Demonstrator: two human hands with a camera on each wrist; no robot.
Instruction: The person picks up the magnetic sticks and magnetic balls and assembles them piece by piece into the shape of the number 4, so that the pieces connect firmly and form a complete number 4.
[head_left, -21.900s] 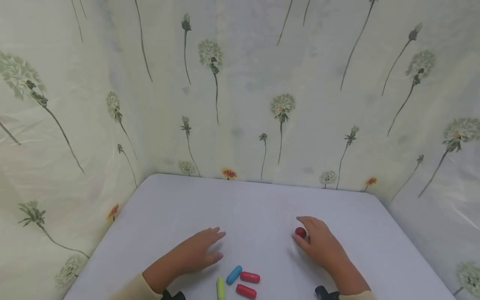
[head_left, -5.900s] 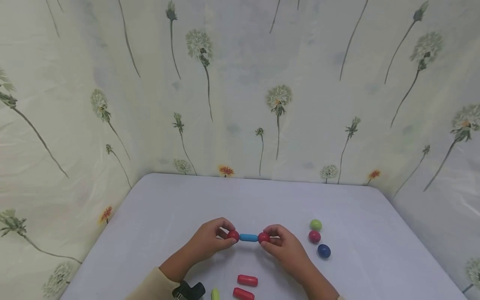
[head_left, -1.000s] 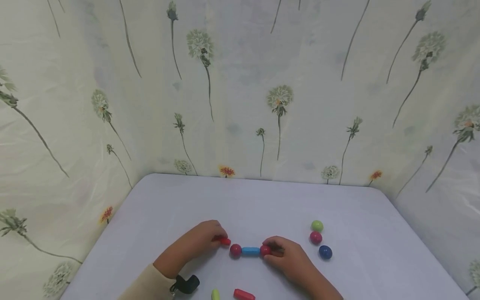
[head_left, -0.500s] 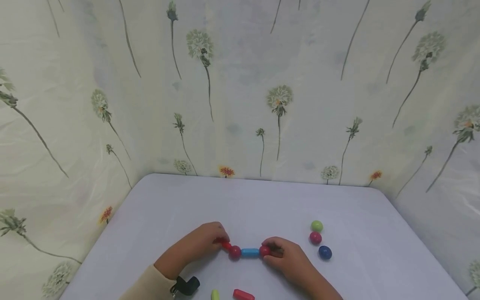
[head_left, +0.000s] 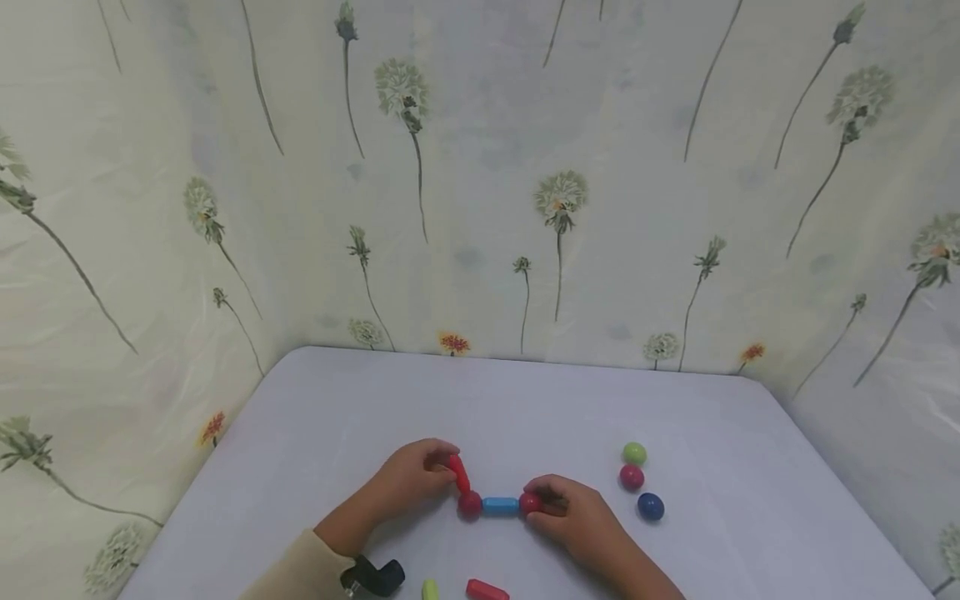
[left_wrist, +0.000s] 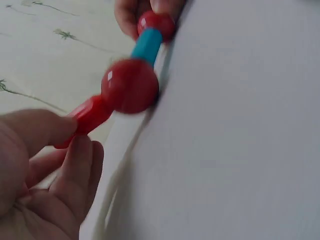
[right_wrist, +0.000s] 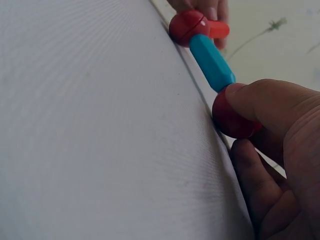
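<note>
My left hand (head_left: 408, 483) pinches a red rod (head_left: 460, 475) between thumb and fingers. The rod's other end meets a red ball (head_left: 469, 504), and it slants away from me. From that ball a blue rod (head_left: 500, 506) runs right to a second red ball (head_left: 529, 503), which my right hand (head_left: 573, 510) grips with thumb and fingers. In the left wrist view the red rod (left_wrist: 92, 117) is partly covered by the fingers. In the right wrist view the thumb hides part of the second red ball (right_wrist: 231, 117).
To the right on the white table (head_left: 360, 400) lie a green ball (head_left: 634, 453), a crimson ball (head_left: 632, 477) and a dark blue ball (head_left: 651, 506). Near the front edge are another red rod (head_left: 487, 590) and a yellow-green rod (head_left: 430, 590). A flowered cloth (head_left: 480, 208) hangs behind.
Earlier both hands held the red balls. My left hand then took one red rod from the table and brought it to the left ball; its held end has since swung away from me.
</note>
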